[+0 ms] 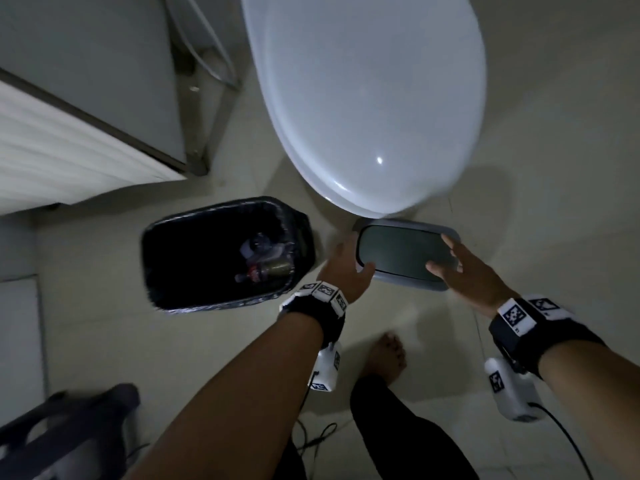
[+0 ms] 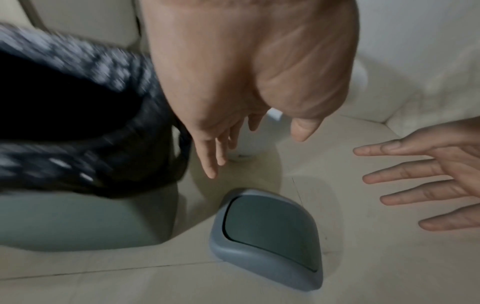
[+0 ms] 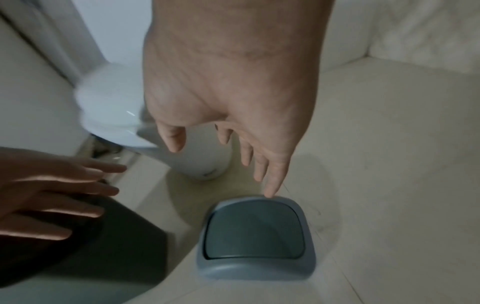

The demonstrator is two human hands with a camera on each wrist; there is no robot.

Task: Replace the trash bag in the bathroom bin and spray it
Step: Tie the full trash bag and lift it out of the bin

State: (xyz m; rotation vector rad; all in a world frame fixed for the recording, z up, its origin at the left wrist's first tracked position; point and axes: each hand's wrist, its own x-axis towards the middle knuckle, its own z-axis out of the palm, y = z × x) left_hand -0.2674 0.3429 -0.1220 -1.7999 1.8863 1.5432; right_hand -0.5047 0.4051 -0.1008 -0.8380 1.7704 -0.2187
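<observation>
The grey bin (image 1: 304, 237) stands on the floor with its top off, lined with a black trash bag (image 1: 194, 244) that holds some rubbish (image 1: 266, 259). Its grey swing lid (image 1: 408, 258) lies flat on the tiles to the right, in front of the toilet. Both hands hover spread above the lid and hold nothing: my left hand (image 1: 346, 265) over its left end, my right hand (image 1: 446, 258) over its right end. The left wrist view shows the lid (image 2: 270, 236) below my left hand (image 2: 233, 144), clear of it. In the right wrist view my right hand (image 3: 228, 156) has its little fingertip at the far rim of the lid (image 3: 254, 236).
A white toilet (image 1: 367, 105) with its seat cover down stands just behind the lid. A pale cabinet (image 1: 69, 143) is on the left and a dark stool (image 1: 69, 434) at the lower left. My bare foot (image 1: 388, 355) and thin cables (image 1: 318, 434) are on the floor tiles.
</observation>
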